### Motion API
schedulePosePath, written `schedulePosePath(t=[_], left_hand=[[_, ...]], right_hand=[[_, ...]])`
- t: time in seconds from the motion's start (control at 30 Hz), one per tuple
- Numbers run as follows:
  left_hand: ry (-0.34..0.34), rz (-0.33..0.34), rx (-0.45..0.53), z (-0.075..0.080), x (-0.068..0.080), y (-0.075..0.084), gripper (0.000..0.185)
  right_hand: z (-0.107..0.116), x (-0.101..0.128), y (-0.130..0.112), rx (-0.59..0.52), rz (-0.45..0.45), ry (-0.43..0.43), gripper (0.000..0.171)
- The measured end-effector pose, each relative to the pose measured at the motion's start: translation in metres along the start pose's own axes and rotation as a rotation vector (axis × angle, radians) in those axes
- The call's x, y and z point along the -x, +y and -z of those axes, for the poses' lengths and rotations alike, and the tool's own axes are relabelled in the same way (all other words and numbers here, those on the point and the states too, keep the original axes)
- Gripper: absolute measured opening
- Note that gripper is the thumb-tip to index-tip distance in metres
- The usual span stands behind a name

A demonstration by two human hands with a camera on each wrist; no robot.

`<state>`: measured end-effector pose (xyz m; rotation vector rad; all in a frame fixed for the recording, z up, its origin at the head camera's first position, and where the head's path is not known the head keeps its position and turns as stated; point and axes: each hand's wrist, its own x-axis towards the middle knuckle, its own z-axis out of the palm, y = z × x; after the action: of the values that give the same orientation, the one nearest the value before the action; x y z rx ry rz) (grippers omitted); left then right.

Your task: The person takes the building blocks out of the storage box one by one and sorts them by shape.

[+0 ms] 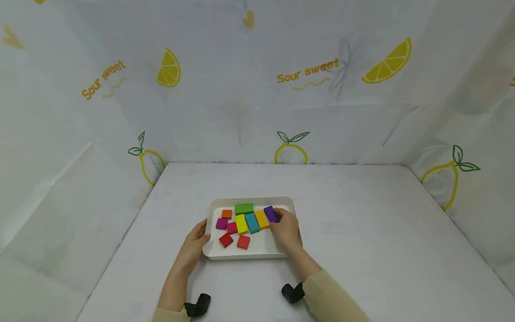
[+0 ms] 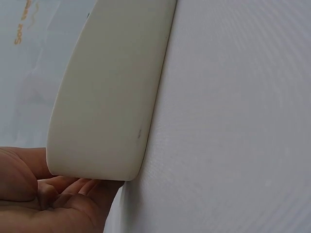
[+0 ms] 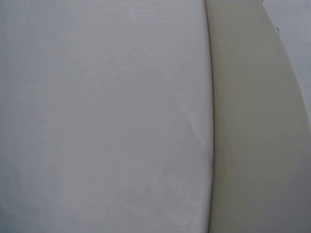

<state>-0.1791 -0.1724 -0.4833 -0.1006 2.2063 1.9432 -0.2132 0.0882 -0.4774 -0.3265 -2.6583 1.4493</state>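
Spreading over the lower half of the head view: the white surface [image 1: 362, 232], walled on three sides by pale cloth printed with lemons and the words "Sour sweet".
Tray: a white rounded tray [image 1: 257, 252] sits in the lower centre of the frame, flat on the surface; the left wrist view shows its outer wall [image 2: 107, 97] close up, and the right wrist view shows its other wall [image 3: 257, 136] along the right edge of that frame.
Right hand: the right hand [image 1: 286, 229] lies inside the right end of the tray, fingers curled round the purple block [image 1: 271, 213], gripping it at the right end of the row.
Left hand: the left hand [image 1: 196, 241] holds the tray's left rim, thumb over the edge and fingers curled beneath the corner [image 2: 73, 194].
Row of long blocks: yellow block [image 1: 241, 224], teal block [image 1: 252, 222], orange-yellow block [image 1: 261, 219] and the purple one lie side by side, touching, slanting up to the right across the tray's middle.
Green block: a green block [image 1: 244, 208] lies crosswise just above the row.
Small squares: an orange square [image 1: 227, 213], a magenta square [image 1: 221, 223] and a pink square [image 1: 231, 228] sit left of the row; two red squares [image 1: 225, 240] [image 1: 243, 242] lie below, near the front wall.
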Motion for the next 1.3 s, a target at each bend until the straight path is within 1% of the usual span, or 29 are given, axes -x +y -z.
schedulePosePath(t=[0.2,0.3,0.4,0.53,0.67,0.77,0.87,1.0,1.3], left_hand=[[0.0,-0.01,-0.001,-0.001,0.0,0.0,0.058],[0.0,-0.007,-0.002,-0.001,0.0,0.0,0.058],[-0.001,0.003,-0.006,-0.001,0.001,0.001,0.057],[-0.001,0.009,-0.017,-0.001,0.001,0.001,0.058],[-0.005,0.002,-0.019,0.0,0.001,0.002,0.058],[-0.004,0.006,-0.022,0.0,0.001,0.003,0.058],[0.003,0.017,-0.027,0.0,0.001,0.003,0.058],[0.01,0.023,-0.031,-0.001,0.002,0.003,0.058],[0.006,0.018,-0.03,-0.002,0.003,0.003,0.058]], right_hand=[[0.001,0.002,-0.003,0.008,0.011,0.028,0.043],[0.002,0.004,-0.006,0.0,0.002,0.044,0.044],[0.008,0.004,-0.01,-0.044,0.013,0.068,0.046],[0.026,0.001,-0.017,-0.147,0.038,0.109,0.049],[0.05,-0.008,-0.018,-0.222,0.011,0.143,0.051],[0.064,-0.016,-0.011,-0.247,-0.026,0.173,0.052],[0.071,-0.022,-0.001,-0.246,-0.063,0.191,0.053],[0.071,-0.028,0.014,-0.222,-0.097,0.206,0.053],[0.06,-0.033,0.04,-0.153,-0.113,0.217,0.052]])
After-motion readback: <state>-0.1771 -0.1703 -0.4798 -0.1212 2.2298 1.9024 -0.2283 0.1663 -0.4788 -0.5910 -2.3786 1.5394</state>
